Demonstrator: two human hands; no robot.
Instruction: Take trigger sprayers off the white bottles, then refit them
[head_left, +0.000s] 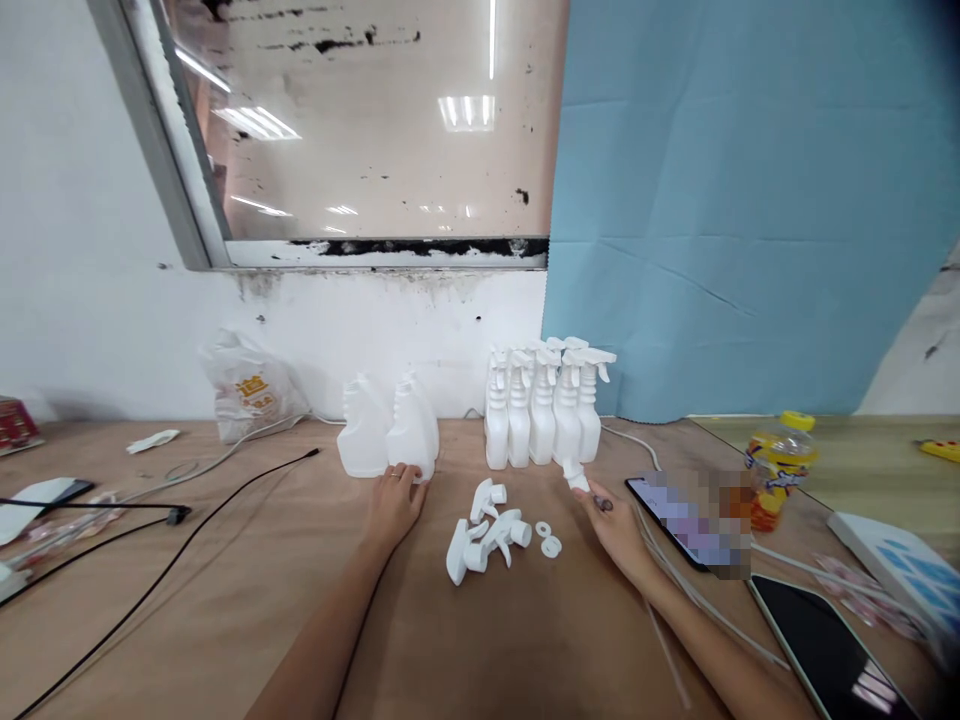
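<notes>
My left hand (397, 506) touches the base of a white bottle without a spray head (412, 430), its fingers bent against it. Beside that stands another headless bottle (365, 430). In my right hand (611, 525) is a white spray head (576, 474), held near the front of the finished-looking row of bottles with spray heads (541, 420). Between my hands lie three loose spray heads (484, 535) and small white rings (550, 546). A dark, thin object (602, 503) shows at my right fingers; I cannot make out what it is.
A plastic bag (251, 385) sits at the back left, with black cables (202, 545) in front. On the right are a lit phone (682, 522), a drink bottle (778, 470), a dark-screened device (832, 645) and a white box (904, 575). White cables cross there.
</notes>
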